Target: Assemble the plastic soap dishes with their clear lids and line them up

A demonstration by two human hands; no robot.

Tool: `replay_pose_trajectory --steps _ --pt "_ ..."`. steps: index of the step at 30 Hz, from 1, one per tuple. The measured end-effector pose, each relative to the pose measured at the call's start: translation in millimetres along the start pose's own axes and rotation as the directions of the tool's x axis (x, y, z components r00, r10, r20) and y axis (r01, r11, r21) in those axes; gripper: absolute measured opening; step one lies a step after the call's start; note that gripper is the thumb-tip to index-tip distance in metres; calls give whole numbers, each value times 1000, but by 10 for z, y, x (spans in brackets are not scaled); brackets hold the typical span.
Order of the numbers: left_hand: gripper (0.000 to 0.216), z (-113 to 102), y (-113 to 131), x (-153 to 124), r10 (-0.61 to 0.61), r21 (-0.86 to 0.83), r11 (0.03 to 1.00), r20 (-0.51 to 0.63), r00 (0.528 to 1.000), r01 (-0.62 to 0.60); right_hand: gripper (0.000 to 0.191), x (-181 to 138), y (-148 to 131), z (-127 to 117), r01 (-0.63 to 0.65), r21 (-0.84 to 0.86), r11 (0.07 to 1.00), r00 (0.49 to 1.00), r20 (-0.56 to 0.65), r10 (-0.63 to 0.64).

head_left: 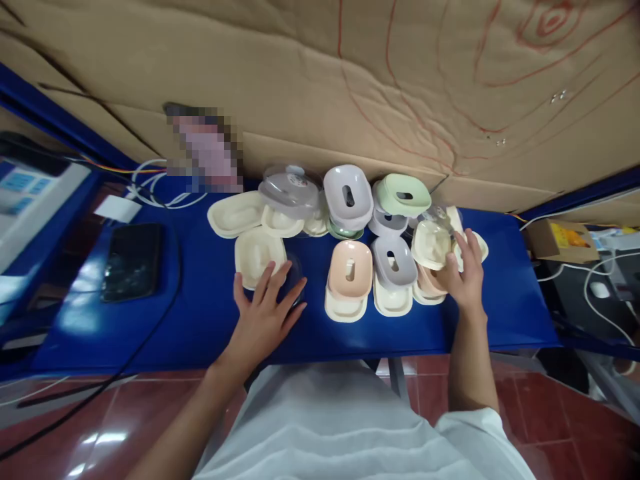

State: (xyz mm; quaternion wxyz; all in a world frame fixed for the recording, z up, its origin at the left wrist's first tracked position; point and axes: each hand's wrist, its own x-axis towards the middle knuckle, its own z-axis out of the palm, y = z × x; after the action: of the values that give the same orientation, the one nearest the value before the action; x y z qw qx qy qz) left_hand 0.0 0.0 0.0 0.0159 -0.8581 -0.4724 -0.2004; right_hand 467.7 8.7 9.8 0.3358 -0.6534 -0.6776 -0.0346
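Observation:
My left hand [270, 303] has its fingers spread, lying over the near right edge of a cream soap dish [256, 248] and a clear lid [296, 270]. On the right, my right hand [466, 273] is beside another cream dish [431, 244], fingers apart and slightly bent; whether it touches the dish is unclear. Between my hands, a peach slotted dish [351, 268] and a grey slotted dish [395, 260] rest on cream pieces. Behind them are a lilac-grey slotted dish [349, 193], a pale green slotted dish [403, 194] and a clear lid [290, 190].
Everything stands on a blue table [310, 340] against a brown cardboard wall [290, 87]. At the left are a black box-like object [132, 260], a white adapter [118, 209] and cables. A cardboard box [563, 241] sits beyond the right end.

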Motion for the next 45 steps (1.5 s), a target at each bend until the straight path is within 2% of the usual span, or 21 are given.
replay_pose_trajectory --steps 6,8,10,12,14,15,17,19,20,22,24,27,29,32,36,40,42,45 --pt "53 -5 43 -280 -92 54 994 -77 993 96 49 64 178 41 -104 122 987 995 1 105" --pt "56 5 70 -349 -146 77 985 -125 981 157 50 113 175 25 -114 85 990 993 -14 115" --pt "55 4 96 -385 -176 82 978 -156 972 191 49 121 43 -12 -90 10 996 994 -65 91" --pt "51 -12 130 -389 -173 66 980 -176 969 187 45 62 -267 -36 -25 -49 998 992 -124 19" --pt "45 -41 182 -374 -142 28 988 -187 972 149 42 -63 -731 -3 96 -38 995 990 -101 -100" --pt "41 -58 213 -366 -123 0 992 -184 975 125 42 -141 -990 44 168 -5 986 985 -40 -168" --pt "32 -90 280 -360 -72 -67 996 -154 985 63 46 -297 -1474 195 334 58 941 919 203 -338" --pt "26 -114 336 -376 -7 -127 992 -111 994 -7 53 -411 -1808 387 388 73 919 853 348 -388" --pt "25 -122 353 -390 29 -153 987 -90 996 -43 54 -443 -1900 478 390 73 918 843 372 -388" --pt "26 -131 359 -424 82 -192 977 -57 995 -92 50 -462 -1958 609 375 91 922 857 346 -383" --pt "27 -133 325 -456 92 -212 972 -51 994 -101 47 -452 -1930 643 356 138 924 880 283 -381" --pt "28 -133 230 -498 58 -204 976 -80 995 -73 48 -486 -1948 536 333 203 921 908 196 -371" --pt "28 -131 162 -541 35 -194 979 -101 994 -54 48 -589 -2058 443 344 224 912 905 179 -385" --pt "35 -122 78 -650 -6 -171 985 -125 992 -15 43 -822 -2290 426 395 239 887 854 260 -450" --pt "50 -104 -24 -835 -71 -167 985 -154 986 45 43 -996 -2515 652 386 239 891 805 384 -452" --pt "58 -124 -116 -976 -102 -160 984 -164 981 76 39 -895 -2597 800 389 275 879 798 376 -471" --pt "57 -155 -121 -1002 -109 -124 988 -171 979 89 42 -840 -2563 758 397 274 876 802 361 -476" --pt "50 -198 -47 -961 -54 -66 997 -175 983 43 50 -863 -2390 635 355 194 915 845 353 -402"
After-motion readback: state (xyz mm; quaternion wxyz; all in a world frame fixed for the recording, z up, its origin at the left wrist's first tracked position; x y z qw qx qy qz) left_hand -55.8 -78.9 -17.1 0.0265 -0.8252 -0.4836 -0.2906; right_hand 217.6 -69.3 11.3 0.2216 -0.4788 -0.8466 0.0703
